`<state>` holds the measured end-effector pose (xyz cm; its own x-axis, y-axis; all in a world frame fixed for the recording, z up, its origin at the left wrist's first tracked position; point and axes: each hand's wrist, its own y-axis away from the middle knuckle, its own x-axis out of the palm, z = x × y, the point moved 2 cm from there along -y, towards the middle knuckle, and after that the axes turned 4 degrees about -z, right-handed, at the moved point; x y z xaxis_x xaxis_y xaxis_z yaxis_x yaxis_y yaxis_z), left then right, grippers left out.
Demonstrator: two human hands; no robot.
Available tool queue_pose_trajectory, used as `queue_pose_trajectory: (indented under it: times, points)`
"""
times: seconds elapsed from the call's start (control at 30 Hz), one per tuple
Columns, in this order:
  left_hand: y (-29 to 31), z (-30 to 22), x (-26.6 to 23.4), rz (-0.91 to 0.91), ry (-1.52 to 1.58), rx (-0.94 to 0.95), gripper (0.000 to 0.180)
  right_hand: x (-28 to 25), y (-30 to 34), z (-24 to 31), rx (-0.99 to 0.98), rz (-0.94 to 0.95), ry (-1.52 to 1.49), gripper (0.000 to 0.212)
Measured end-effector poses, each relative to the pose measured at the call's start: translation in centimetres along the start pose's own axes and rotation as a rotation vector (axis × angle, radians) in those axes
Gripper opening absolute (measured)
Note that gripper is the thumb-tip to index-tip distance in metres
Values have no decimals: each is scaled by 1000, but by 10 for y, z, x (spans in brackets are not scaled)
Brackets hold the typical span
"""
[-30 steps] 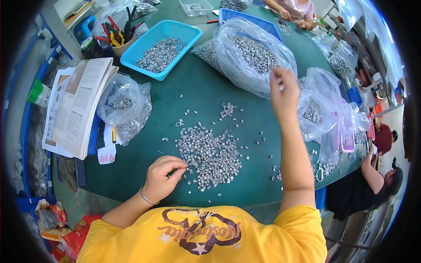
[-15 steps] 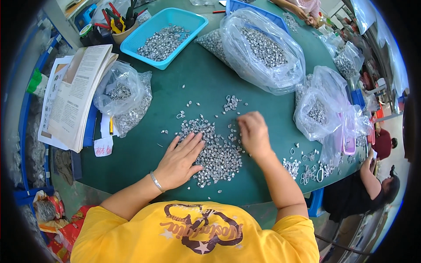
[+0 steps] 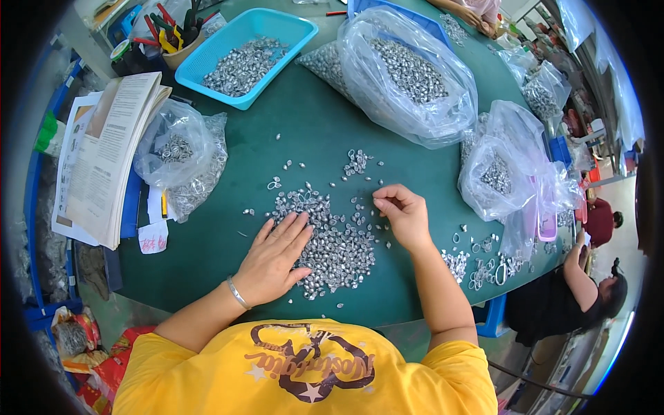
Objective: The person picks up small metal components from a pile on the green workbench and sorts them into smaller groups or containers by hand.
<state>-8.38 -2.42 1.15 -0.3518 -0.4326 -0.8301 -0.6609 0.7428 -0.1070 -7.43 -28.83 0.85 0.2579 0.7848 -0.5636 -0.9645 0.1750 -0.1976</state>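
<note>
A pile of small silver metal parts [image 3: 339,242] lies spread on the green table [image 3: 311,131] in front of me. My left hand [image 3: 275,257] rests flat on the pile's left side, fingers spread, a thin bracelet on the wrist. My right hand [image 3: 401,211] sits at the pile's upper right edge, thumb and fingers pinched together on a few small parts. A smaller cluster of parts [image 3: 357,163] lies further back.
A big clear bag of metal parts [image 3: 408,76] and a blue tray of parts [image 3: 242,55] stand at the back. Smaller bags sit left [image 3: 181,162] and right [image 3: 494,173]. An open booklet [image 3: 104,159] lies at the left. Other people work at the right [image 3: 574,304] and far end.
A second ago my right hand was raised toward the big bag; it came down onto the pile and now pinches at its upper right edge. My left hand slid further onto the pile.
</note>
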Motion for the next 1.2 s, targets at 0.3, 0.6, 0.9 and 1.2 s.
queue_pose_trajectory:
  times: [0.3, 0.6, 0.9, 1.2]
  points:
    - [-2, 0, -3, -14, 4, 6, 68, -4, 23, -11, 555, 116, -1307, 7]
    - [-2, 0, -1, 4, -11, 4, 67, -14, -26, -25, 306, -87, -143, 13]
    - [-1, 0, 0, -31, 8, 15, 67, -13, -24, -23, 476, 125, -939, 6]
    - [0, 0, -2, -32, 12, 4, 64, -17, -11, -16, 579, 285, -1455, 10]
